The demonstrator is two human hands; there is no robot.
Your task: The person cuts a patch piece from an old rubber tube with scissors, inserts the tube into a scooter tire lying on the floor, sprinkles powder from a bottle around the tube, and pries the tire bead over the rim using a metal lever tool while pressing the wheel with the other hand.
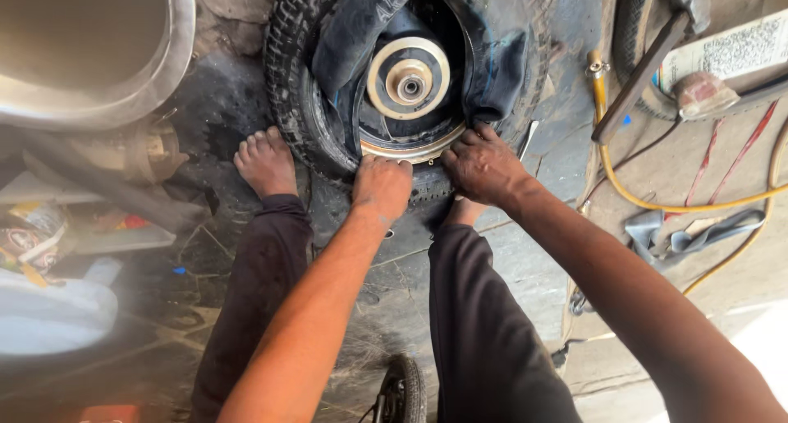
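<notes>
Greasy workshop floor point(525, 259); left hand point(381, 185), right hand point(483, 164) curled, pressing tyre point(300, 103) edge at rim point(406, 150).

A black knobby tire point(300, 95) lies flat on the floor, just ahead of the fingers point(386, 167) pressing on its near edge. Inside it sits a dark wheel point(427, 119) with a tan hub at the centre. A limp black inner tube point(353, 37) bulges out beyond the fingers, draped across the wheel.
</notes>
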